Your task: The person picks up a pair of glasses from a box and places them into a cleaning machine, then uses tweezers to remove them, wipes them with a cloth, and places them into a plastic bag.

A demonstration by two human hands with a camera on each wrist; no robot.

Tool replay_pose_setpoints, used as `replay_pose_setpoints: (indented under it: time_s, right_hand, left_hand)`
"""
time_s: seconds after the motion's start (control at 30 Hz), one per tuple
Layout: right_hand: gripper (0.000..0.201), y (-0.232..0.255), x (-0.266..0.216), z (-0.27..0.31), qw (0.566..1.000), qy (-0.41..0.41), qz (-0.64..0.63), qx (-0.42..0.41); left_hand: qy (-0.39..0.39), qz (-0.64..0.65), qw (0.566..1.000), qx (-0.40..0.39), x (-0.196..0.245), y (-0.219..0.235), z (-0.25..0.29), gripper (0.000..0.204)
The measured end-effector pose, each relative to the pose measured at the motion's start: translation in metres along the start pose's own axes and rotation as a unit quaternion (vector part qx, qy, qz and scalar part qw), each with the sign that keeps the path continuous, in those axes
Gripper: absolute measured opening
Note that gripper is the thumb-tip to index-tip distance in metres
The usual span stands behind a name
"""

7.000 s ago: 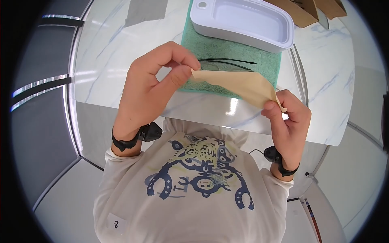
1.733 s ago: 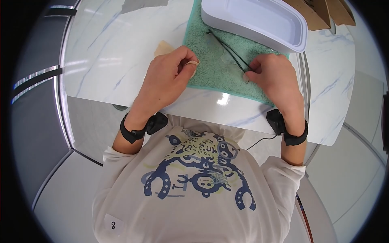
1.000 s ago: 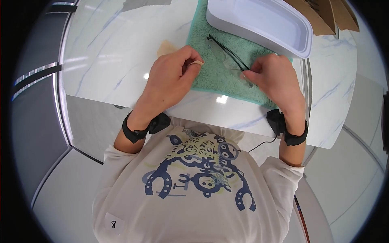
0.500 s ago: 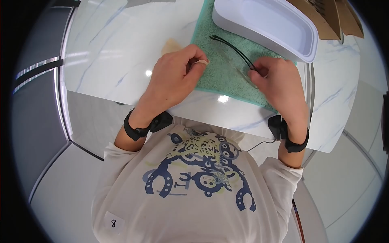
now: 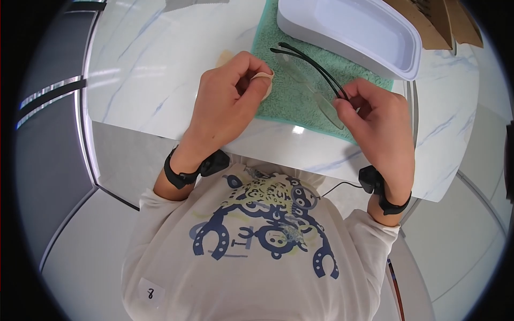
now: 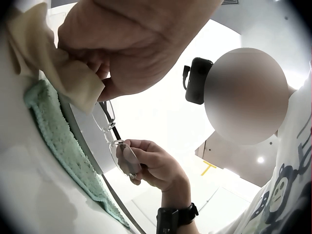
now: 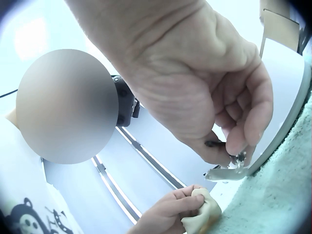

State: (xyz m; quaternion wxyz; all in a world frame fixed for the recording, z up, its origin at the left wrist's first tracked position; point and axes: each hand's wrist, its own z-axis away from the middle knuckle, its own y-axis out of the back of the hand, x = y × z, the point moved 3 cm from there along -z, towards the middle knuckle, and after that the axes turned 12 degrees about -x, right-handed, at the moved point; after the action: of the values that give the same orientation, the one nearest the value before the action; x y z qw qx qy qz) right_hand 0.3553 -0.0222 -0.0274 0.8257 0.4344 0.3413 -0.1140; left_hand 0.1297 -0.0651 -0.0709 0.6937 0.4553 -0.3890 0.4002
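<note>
My right hand [image 5: 383, 117] pinches a pair of rimless eyeglasses [image 5: 327, 109] by the hinge end of one side, with the dark temples reaching to the upper left. The glasses are raised over the green towel [image 5: 292, 115]. In the left wrist view, the clear lenses [image 6: 124, 158] hang beside the right fingers. My left hand [image 5: 227, 101] grips a beige cleaning cloth [image 5: 266, 85] between thumb and curled fingers, at the towel's left edge. More of the cloth [image 6: 58, 63] drapes below that hand in the left wrist view; from the head it is mostly hidden.
A pale lavender tub [image 5: 350, 37] stands on the towel's far part. Open cardboard boxes [image 5: 428, 21] sit at the back right. A grey cloth or sheet [image 5: 195, 4] lies at the far left of the marbled table [image 5: 144, 69]. The table's front edge runs close to the person.
Seven seconds ago both hands stretched the cloth while the glasses lay on the towel. Since then my left hand has kept the cloth, and my right hand has picked up the glasses and tilted them.
</note>
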Motion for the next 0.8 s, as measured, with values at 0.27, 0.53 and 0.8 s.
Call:
replay_pose_setpoints:
  time_s: [0.27, 0.53, 0.8]
  right_hand:
    - [0.008, 0.004, -0.018, 0.019, 0.996, 0.040, -0.052, 0.065]
    - [0.008, 0.006, -0.036, 0.033, 0.987, 0.065, -0.078, 0.126]
    - [0.010, 0.003, -0.032, 0.044, 0.981, 0.097, -0.084, 0.147]
  left_hand:
    - [-0.050, 0.298, 0.952, 0.055, 0.014, 0.018, 0.013, 0.013]
    - [-0.064, 0.349, 0.935, -0.012, 0.027, 0.023, 0.027, 0.015]
    - [-0.067, 0.500, 0.861, -0.068, 0.019, 0.005, 0.024, 0.020]
